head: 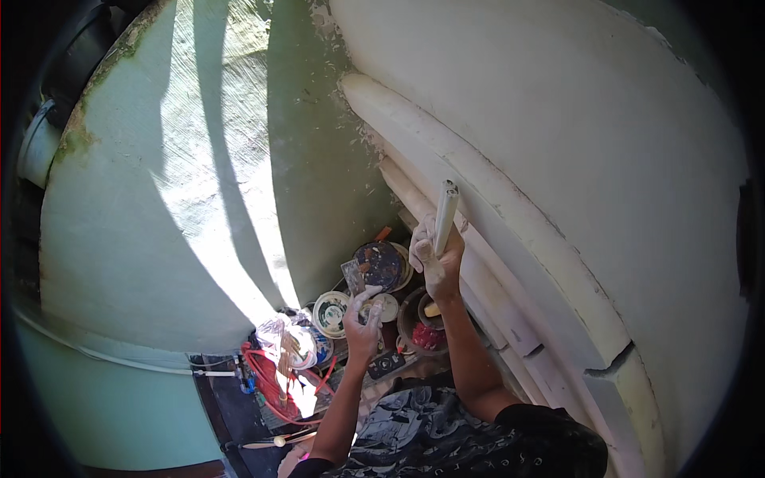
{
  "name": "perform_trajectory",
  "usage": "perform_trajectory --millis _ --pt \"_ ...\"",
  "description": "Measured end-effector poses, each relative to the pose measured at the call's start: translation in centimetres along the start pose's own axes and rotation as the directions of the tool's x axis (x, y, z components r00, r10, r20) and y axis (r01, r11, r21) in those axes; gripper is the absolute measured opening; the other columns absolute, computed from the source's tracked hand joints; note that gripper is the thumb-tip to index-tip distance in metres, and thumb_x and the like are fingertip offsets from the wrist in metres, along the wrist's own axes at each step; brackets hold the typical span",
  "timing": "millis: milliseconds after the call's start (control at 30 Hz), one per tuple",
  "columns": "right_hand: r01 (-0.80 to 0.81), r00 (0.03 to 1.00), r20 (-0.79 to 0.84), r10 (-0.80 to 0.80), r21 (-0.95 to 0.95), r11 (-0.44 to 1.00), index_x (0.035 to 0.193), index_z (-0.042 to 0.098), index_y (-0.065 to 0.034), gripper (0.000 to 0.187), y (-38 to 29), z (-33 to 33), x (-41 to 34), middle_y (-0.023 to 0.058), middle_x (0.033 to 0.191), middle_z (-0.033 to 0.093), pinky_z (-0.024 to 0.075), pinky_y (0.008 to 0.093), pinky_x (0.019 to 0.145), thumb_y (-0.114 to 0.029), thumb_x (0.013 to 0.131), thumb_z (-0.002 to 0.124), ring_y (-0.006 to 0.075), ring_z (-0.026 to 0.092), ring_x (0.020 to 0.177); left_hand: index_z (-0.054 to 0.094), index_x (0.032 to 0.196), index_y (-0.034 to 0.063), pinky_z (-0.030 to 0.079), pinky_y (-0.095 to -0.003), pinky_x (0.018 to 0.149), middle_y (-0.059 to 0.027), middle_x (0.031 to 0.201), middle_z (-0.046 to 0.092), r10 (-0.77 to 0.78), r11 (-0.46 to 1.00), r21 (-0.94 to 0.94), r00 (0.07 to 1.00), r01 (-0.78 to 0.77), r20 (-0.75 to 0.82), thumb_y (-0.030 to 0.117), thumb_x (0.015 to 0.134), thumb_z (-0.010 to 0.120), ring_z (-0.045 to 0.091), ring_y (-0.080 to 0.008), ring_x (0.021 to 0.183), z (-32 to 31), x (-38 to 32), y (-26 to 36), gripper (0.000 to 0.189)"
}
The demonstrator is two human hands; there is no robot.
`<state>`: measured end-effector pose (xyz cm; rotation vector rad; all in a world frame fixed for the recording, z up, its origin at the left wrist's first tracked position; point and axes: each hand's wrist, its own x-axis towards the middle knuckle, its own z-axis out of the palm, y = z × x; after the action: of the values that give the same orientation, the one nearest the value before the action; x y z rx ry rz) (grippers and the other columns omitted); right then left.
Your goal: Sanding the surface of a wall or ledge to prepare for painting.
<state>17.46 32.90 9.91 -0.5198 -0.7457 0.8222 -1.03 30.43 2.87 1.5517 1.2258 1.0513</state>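
Note:
My right hand [437,254], coated in whitish dust, is closed around a pale, narrow double-barred piece [446,215] that points up beside the white wall moulding [514,233]. My left hand [364,319], also powdery, holds a small flat metal scraper blade [352,276] between its fingers, over the paint containers. Just behind the blade is a dark, paint-spattered bucket lid [378,264].
Below my hands stand a white-lidded tub [330,313], a round basin [412,316] with a red item, and a coiled red hose [269,382]. A green wall [107,239] rises at left; stepped mouldings run along the right.

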Motion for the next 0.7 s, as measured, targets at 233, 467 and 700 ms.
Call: perform_trajectory --millis 233,467,700 --pt "-0.043 0.973 0.169 0.16 -0.545 0.837 0.071 0.051 -0.0047 0.051 -1.9 -0.4 -1.6 -0.0017 0.058 0.043 0.0309 0.0255 0.04 -0.047 0.097 0.043 0.0099 0.043 0.05 0.067 0.098 -0.0002 0.044 -0.0325 0.087 -0.0109 0.098 0.064 0.23 0.956 -0.215 0.964 -0.198 0.136 0.018 0.087 0.065 0.057 -0.0204 0.092 2.1 5.9 12.1 0.021" --pt "-0.504 0.854 -0.27 0.445 -0.217 0.836 0.085 0.059 0.001 0.031 -1.1 -1.4 -5.1 0.017 0.067 0.058 0.046 0.0427 0.06 -0.025 0.097 0.046 0.0352 0.058 0.063 0.067 0.079 -0.0029 0.043 -0.0306 0.086 -0.0118 0.092 0.062 0.2 0.98 -0.049 0.925 -0.195 0.323 0.025 0.092 0.058 0.054 -0.0181 0.087 1.9 7.2 11.6 0.032" --pt "0.274 0.939 0.338 0.058 -0.841 0.466 0.082 0.065 -0.0023 0.032 -4.3 0.4 -4.8 0.0135 0.075 0.064 0.0448 0.0394 0.075 -0.026 0.096 0.048 0.0277 0.062 0.074 0.057 0.111 -0.0006 0.045 -0.0249 0.077 -0.0031 0.095 0.058 0.235 0.935 -0.339 0.899 -0.105 0.37 0.038 0.094 0.056 0.053 -0.0093 0.086 1.9 6.4 10.0 0.042"
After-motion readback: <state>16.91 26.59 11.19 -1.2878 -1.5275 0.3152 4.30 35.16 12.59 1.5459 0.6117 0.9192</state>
